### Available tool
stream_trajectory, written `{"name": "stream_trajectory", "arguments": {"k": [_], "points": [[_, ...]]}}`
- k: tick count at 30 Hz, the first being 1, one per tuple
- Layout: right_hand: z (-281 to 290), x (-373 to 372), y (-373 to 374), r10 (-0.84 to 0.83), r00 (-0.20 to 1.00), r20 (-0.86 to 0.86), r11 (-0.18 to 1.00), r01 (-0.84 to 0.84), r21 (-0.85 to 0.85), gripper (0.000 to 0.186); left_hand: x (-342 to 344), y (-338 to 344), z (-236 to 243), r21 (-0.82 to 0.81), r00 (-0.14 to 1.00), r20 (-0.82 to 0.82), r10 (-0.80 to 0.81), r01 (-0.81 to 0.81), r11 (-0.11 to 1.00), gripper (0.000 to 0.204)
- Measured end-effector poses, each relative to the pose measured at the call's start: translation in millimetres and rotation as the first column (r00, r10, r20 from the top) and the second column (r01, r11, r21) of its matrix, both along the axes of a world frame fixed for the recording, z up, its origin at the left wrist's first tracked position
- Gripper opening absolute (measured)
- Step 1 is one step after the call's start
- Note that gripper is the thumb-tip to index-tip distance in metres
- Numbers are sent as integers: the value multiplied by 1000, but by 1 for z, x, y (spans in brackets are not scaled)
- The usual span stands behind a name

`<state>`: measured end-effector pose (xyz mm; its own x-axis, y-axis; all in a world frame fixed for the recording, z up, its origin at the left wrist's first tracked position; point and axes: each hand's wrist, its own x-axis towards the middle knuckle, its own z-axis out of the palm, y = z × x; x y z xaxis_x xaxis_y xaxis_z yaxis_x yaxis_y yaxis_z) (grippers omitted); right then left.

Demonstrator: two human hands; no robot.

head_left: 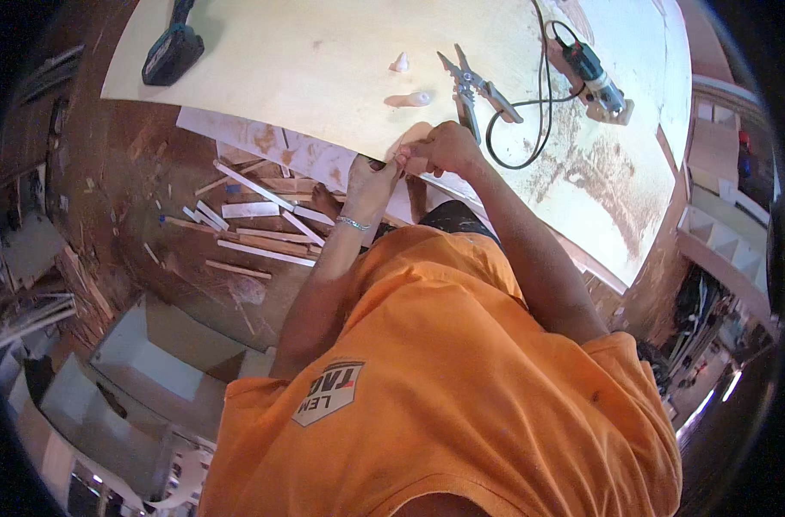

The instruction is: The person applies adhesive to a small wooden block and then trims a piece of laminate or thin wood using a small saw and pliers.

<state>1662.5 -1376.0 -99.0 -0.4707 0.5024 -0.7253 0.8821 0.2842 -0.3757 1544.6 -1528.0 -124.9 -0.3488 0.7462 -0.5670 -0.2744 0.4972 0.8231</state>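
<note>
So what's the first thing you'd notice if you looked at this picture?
Probably the big orange shirt filling the bottom of the view, with both arms reaching up from it. The left hand and right hand meet at the near edge of a pale wooden board, pinching something too small to make out. Pliers lie just beyond the hands, and wood strips litter the floor on the left.

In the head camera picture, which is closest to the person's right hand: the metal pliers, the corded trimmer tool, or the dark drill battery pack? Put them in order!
From the right hand, at the pale plywood board's near edge:
1. Grey metal pliers, just beyond the hand on the board.
2. Corded green-and-grey trimmer tool, farther off toward the board's right end.
3. Dark drill battery pack, farthest, at the board's far left corner.
</note>
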Motion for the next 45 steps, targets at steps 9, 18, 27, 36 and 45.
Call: {"name": "stream_trajectory", "arguments": {"k": [9, 18, 27, 36, 45], "points": [[0, 3, -8, -192, 979, -65, 981, 193, 6, 51, 3, 2, -26, 21, 1000, -10, 10, -10, 1000, 34], [3, 64, -66, -555, 699, -451, 766, 641, 50, 46, -1, 1, -21, -44, 956, 287, 66, -55, 998, 31], [-16, 150, -145, -751, 535, -386, 644, 722, -252, 33, -8, -10, 14, -172, 952, 146, -270, 293, 941, 40], [-22, 172, -146, -769, 514, -381, 623, 735, -267, 32, -5, -17, -8, -135, 968, 162, -193, 215, 967, 39], [-19, 170, -146, -711, 597, -372, 679, 720, -143, 32, -12, -8, -10, -151, 971, 132, -201, 220, 964, 37]]}}
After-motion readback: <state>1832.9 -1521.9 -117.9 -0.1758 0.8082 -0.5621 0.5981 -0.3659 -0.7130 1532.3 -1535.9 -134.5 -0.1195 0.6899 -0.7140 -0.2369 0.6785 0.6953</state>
